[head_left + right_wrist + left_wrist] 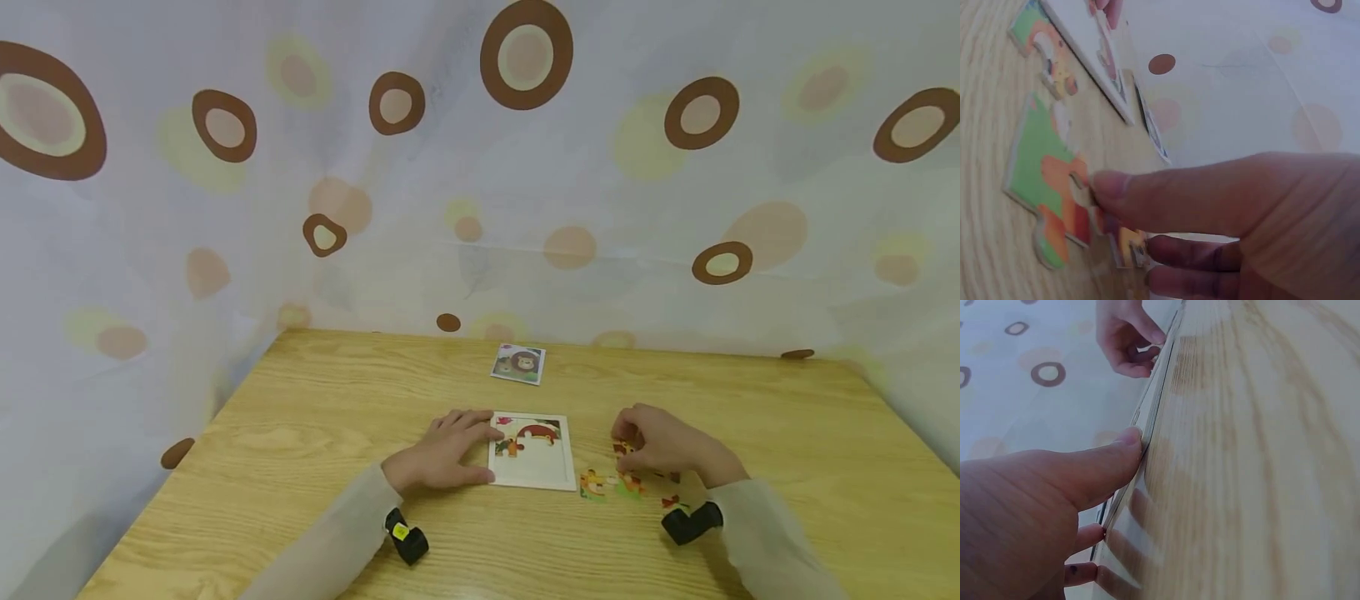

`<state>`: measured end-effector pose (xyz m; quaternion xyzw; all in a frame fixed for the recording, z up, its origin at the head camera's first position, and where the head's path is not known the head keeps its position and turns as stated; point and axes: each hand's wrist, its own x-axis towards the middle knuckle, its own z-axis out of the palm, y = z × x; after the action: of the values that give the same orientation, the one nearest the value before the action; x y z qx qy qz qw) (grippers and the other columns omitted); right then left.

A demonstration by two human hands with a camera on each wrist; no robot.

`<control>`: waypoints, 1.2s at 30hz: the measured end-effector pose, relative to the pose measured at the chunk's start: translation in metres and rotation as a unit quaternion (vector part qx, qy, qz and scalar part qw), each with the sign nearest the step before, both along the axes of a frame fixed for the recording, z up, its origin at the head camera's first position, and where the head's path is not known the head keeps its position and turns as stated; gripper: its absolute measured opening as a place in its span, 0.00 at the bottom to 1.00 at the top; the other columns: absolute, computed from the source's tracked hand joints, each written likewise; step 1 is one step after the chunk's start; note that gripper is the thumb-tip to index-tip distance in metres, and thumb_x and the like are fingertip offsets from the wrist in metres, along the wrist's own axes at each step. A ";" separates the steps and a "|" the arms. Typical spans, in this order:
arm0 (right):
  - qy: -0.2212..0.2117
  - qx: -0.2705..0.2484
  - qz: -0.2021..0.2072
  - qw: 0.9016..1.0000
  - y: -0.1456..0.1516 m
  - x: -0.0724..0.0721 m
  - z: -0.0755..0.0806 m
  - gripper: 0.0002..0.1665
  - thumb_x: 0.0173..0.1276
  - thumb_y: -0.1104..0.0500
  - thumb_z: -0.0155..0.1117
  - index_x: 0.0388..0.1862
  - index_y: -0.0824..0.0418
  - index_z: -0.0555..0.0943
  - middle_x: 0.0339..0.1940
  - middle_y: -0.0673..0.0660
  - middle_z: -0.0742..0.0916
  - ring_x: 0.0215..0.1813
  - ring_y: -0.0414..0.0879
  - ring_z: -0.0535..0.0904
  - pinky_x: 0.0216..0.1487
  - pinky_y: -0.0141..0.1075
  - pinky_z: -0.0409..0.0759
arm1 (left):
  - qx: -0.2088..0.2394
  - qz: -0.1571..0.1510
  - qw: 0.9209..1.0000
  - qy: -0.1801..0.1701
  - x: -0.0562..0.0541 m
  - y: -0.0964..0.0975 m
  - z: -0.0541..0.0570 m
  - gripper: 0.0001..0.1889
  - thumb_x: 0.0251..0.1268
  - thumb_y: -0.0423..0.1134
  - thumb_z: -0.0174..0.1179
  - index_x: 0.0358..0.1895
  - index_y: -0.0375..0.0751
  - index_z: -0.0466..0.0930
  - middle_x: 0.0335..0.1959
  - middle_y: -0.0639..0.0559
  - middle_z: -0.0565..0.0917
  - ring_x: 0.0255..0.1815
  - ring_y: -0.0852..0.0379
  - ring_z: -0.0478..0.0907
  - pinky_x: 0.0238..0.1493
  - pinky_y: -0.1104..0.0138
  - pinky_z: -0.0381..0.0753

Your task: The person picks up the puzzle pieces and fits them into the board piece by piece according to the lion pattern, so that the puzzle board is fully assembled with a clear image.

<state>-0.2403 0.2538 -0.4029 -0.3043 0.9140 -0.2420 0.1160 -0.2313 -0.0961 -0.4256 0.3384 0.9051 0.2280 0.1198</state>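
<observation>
My left hand rests at the left side of a white puzzle frame, fingers spread over its edge and thumb at its lower left corner. In the left wrist view the thumb presses against the frame's side. Joined pieces with a brown mane lie in the upper part of the frame. To the right, my right hand bends over loose pieces, pinching a brown and orange puzzle piece between thumb and fingers. A green and orange piece lies right beside the thumb in the right wrist view.
Behind the frame lies a square lion picture card. More loose pieces, one of them orange and yellow and one red and green, lie on the wooden table. A patterned curtain hangs behind the table.
</observation>
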 end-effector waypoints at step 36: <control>-0.002 -0.195 -0.065 0.979 -0.049 -0.005 -0.021 0.14 0.72 0.66 0.56 0.54 0.67 0.71 0.37 0.60 0.82 0.30 0.40 0.77 0.33 0.32 0.76 | -0.007 0.000 1.000 -0.002 0.002 0.000 -0.005 0.30 0.68 0.54 0.56 0.71 0.51 0.65 0.78 0.47 0.52 0.77 0.39 0.45 0.70 0.41 0.47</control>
<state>-0.2448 0.2050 -0.4236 -0.2604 0.8669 -0.4231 0.0398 -0.2289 -0.0961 -0.4305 0.3368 0.9065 0.2220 0.1244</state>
